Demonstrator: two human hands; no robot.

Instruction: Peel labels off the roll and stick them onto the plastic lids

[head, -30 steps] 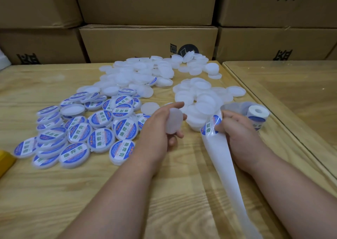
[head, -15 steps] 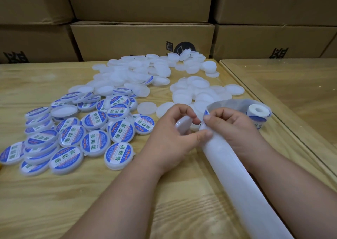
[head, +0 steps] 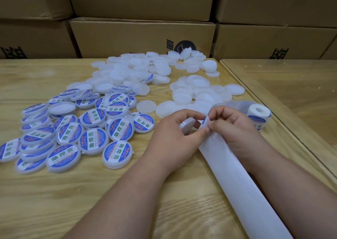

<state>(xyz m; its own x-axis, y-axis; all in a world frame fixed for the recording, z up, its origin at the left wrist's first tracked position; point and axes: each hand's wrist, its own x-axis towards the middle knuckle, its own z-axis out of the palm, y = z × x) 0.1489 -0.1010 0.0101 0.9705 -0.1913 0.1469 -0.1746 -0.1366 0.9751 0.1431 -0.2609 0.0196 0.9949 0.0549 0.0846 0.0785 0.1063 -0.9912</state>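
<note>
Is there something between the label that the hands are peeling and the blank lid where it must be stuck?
Nothing visible. The left hand holds the blank lid right beside the label, which its thumb and the right hand pinch at the backing strip. Only a small open gap separates them.

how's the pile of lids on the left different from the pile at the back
The left pile carries blue and white labels; the back pile is plain translucent white. The left pile lies nearer the person, the back pile lies by the cardboard boxes. Both are round lids, loosely overlapping.

Single head-worn view, angled down, close over wooden table (head: 54, 193)
</note>
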